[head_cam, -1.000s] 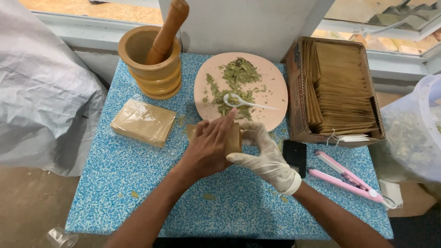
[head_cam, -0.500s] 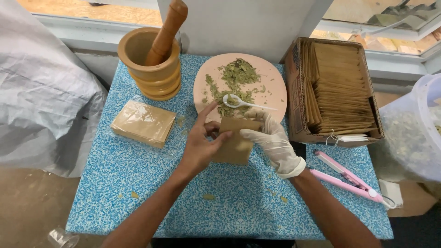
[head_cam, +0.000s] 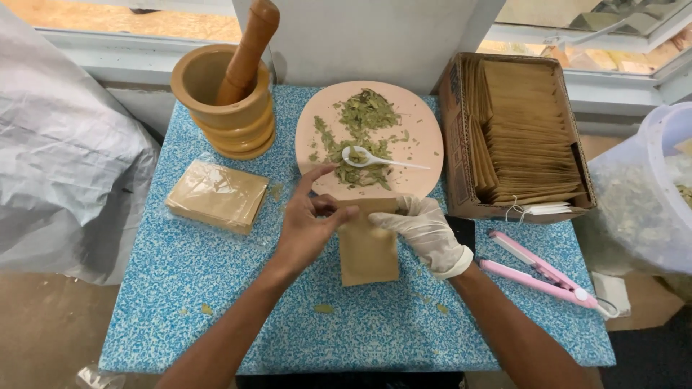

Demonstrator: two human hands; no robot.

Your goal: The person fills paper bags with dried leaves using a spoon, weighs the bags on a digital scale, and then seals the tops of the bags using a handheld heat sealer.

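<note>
paper pouch (head_cam: 368,248): was hidden under left hand (head_cam: 306,229) | now exposed, both hands pinching its top edge

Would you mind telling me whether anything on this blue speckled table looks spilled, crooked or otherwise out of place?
Only a minor spill: a few stray bits of dried green leaf lie on the blue speckled table, off the pink round plate. The left hand and gloved right hand hold the brown paper pouch upright. Nothing else stands out.

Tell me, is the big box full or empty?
Full. The box is packed with rows of brown paper bags standing on edge.
</note>
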